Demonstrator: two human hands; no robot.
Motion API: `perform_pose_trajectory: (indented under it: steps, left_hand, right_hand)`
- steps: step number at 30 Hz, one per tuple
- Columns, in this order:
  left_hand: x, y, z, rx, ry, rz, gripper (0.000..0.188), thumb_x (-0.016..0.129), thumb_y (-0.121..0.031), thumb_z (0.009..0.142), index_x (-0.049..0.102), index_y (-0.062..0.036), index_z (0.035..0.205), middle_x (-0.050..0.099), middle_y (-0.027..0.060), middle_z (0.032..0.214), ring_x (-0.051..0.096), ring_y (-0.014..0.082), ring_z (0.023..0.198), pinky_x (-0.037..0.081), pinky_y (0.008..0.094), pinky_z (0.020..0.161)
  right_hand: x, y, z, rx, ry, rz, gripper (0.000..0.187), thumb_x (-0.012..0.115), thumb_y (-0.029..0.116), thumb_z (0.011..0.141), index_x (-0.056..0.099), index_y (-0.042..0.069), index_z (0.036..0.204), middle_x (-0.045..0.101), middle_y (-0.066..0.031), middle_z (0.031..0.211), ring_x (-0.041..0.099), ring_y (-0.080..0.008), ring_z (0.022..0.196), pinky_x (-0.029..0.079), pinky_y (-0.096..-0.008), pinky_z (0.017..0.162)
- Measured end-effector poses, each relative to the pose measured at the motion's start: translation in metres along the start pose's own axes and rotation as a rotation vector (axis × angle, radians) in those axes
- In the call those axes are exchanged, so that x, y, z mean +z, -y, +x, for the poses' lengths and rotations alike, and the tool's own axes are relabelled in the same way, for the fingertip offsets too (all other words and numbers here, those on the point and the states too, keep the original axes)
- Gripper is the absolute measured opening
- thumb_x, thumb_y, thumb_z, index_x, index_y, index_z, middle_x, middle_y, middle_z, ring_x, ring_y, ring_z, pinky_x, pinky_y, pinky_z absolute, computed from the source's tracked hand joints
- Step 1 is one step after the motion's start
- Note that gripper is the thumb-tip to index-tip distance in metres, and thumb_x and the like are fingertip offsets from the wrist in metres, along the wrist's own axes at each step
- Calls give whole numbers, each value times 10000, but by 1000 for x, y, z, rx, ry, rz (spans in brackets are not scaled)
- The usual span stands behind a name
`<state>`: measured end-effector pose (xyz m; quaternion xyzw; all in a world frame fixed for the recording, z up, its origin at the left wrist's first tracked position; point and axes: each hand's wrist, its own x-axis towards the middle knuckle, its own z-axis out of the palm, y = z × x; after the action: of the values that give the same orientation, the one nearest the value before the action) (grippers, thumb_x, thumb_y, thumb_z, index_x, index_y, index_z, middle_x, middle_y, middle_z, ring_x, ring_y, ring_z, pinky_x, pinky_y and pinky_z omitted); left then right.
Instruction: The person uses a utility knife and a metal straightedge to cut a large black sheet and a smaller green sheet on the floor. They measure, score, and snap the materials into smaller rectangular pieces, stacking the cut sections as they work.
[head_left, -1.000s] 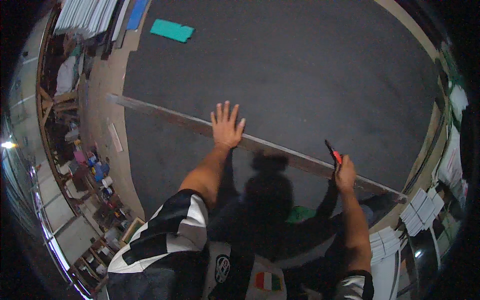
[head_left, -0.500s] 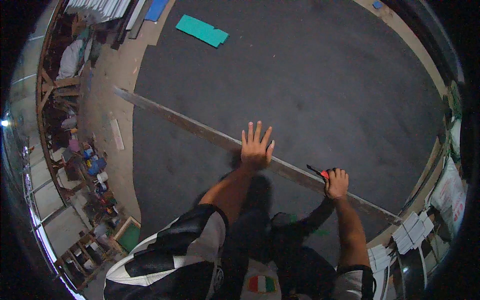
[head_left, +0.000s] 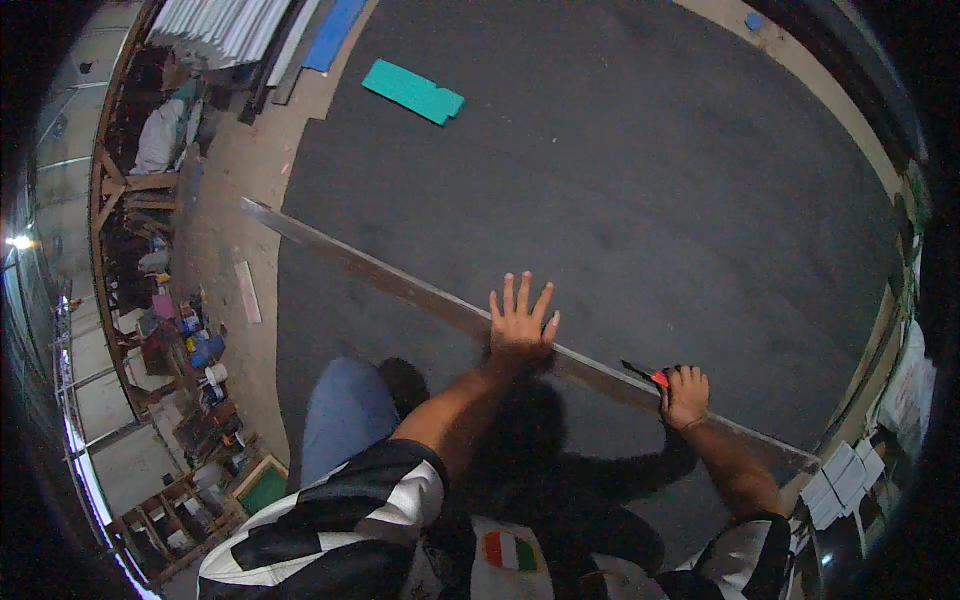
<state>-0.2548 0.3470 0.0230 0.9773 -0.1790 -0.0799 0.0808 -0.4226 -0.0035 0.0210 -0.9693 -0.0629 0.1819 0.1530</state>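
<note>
A long, narrow metal-looking straightedge (head_left: 400,283) lies slantwise across a large dark grey sheet (head_left: 650,200), from far left to near right. My left hand (head_left: 520,325) presses on its middle, palm down, with the fingers spread and pointing away from me. Farther right along the same bar, my right hand (head_left: 686,397) is closed round a cutter knife (head_left: 660,379). Red shows on the knife beside my fingers, and its dark, thin front end points up and left over the bar's edge. Most of its handle is hidden in my grip. Whether the tip touches the sheet, I cannot tell.
A notched teal piece (head_left: 412,92) lies on the sheet's far left. Beyond it are stacked white strips (head_left: 220,30) and a blue strip (head_left: 335,35). Cluttered shelves (head_left: 150,350) run along the left. White pieces (head_left: 842,485) stand near right. My blue-clothed knee (head_left: 345,415) rests lower left.
The whole view has shifted, so things sit a little lower in it. A blue-clothed knee has come into sight at lower left. Both hands keep about the same places along the straightedge.
</note>
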Motion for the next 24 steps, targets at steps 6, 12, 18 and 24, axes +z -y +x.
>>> perform_pose_trajectory:
  steps: [6,12,18,24]
  left_hand:
    - [-4,-8,9,-59,86,15,658,433,-558,1022,385,-221,1585,255,197,1665,172,483,1534,222,793,1094]
    - [-4,-7,-36,-94,0,24,768,379,-633,1020,286,-169,1625,174,222,1687,138,491,1541,212,806,1085]
    - [2,27,-69,-281,104,-128,828,356,-663,1019,252,-107,1623,128,249,1687,94,475,1556,197,809,1089]
    - [-25,141,3,-318,32,-220,728,469,-524,1028,348,-34,1552,264,256,1637,262,462,1507,221,703,1167]
  right_hand:
    - [33,-21,-3,-29,-133,8,317,713,189,833,610,44,1095,582,-169,1020,557,-390,961,456,-475,806]
    - [43,2,-46,12,-96,-116,326,643,222,848,598,37,1114,588,-174,1053,575,-401,997,487,-516,771]
    - [74,43,-34,0,-8,-133,297,560,261,940,564,64,1164,630,-166,1013,639,-416,886,524,-545,690]
    - [-28,172,127,-106,141,-187,246,545,313,1020,529,86,1114,697,-172,990,680,-447,864,520,-563,716]
